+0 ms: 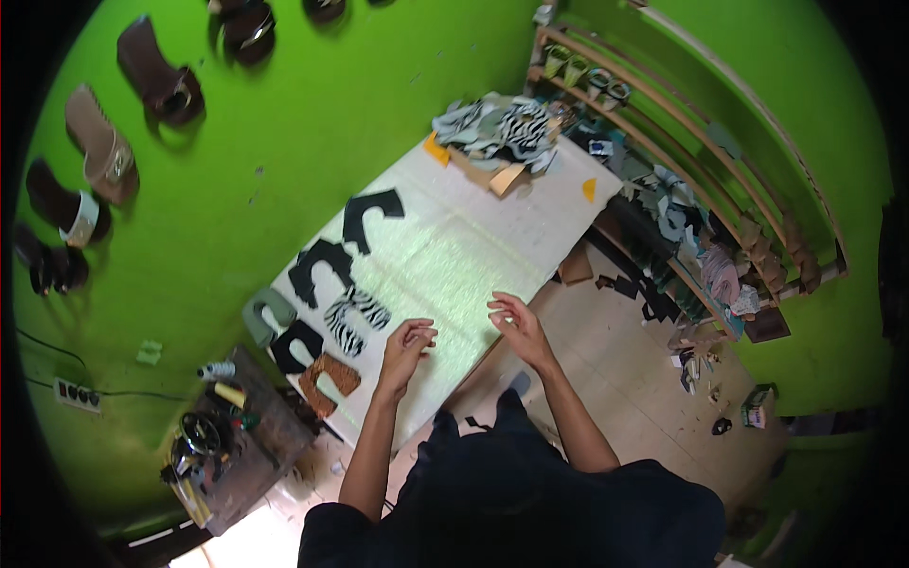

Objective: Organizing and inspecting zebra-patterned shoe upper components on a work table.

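My left hand (407,346) hovers over the near part of a long white worktable (454,246), its fingers loosely curled and holding nothing I can make out. My right hand (514,322) hangs just to the right, near the table's right edge, fingers bent and apart, also empty. A row of U-shaped cut pieces lies left of my left hand: a zebra-striped one (355,319), black ones (320,270), a brown one (329,381) and a grey-green one (267,315). The zebra piece is nearest to my left hand.
A heap of patterned and plain cut material (497,133) fills the table's far end. A small dark side table with tools (237,426) stands at the lower left. Sandals (99,142) hang on the green wall. Wooden shelves (682,189) with scraps run along the right.
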The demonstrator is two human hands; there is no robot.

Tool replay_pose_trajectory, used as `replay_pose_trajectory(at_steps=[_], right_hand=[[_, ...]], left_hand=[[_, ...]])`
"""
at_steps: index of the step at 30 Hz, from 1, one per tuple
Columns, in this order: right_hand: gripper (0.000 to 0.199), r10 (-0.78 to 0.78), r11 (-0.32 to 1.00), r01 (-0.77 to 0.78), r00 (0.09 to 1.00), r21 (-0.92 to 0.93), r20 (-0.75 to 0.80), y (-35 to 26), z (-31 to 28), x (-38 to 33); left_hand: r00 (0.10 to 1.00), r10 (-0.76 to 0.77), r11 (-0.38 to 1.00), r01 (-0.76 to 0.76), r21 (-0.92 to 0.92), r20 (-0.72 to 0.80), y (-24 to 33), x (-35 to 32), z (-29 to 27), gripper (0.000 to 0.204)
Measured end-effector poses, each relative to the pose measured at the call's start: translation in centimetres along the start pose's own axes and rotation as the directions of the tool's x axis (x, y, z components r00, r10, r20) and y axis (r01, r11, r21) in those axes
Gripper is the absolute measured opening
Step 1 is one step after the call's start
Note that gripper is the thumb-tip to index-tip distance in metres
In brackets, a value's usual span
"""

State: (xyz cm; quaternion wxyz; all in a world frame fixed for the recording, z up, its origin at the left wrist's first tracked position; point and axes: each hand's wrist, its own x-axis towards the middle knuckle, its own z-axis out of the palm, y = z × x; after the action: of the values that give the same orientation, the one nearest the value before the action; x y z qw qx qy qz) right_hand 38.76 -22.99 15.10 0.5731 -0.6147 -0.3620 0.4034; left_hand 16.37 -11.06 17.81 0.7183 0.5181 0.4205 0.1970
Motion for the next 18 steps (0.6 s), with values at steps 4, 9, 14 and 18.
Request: replay_pose_trajectory(at_steps=[4, 9, 14, 18], right_hand=[[0.048, -0.038, 0.998, 0.04, 0.998, 0.041, -0.046, -1.3, -5.6, -0.6], [0.046, -0.076, 0.996, 0.08, 0.992, 0.036, -0.096, -1.6, -13.7, -0.1], [0.045, -0.094, 0.995, 0.098, 0.986, 0.023, -0.135, -2.3, -20.7, 1.4], [0.043, -0.115, 0.991, 0.124, 0.981, 0.048, -0.154, -2.5, -25.1, 3.6]], left_hand=[[0.998, 0.009, 1.0, -0.009, 0.0, 0.061, 2.2, 1.7, 5.6, 0.024], [0.996, 0.016, 0.997, -0.022, 0.072, 0.083, 3.8, 5.1, 12.7, 0.027], [0.996, 0.054, 0.998, -0.057, 0.033, 0.077, 4.8, 8.4, 19.5, 0.025], [0.997, 0.047, 0.997, -0.051, 0.062, 0.062, 5.6, 10.7, 23.1, 0.025]])
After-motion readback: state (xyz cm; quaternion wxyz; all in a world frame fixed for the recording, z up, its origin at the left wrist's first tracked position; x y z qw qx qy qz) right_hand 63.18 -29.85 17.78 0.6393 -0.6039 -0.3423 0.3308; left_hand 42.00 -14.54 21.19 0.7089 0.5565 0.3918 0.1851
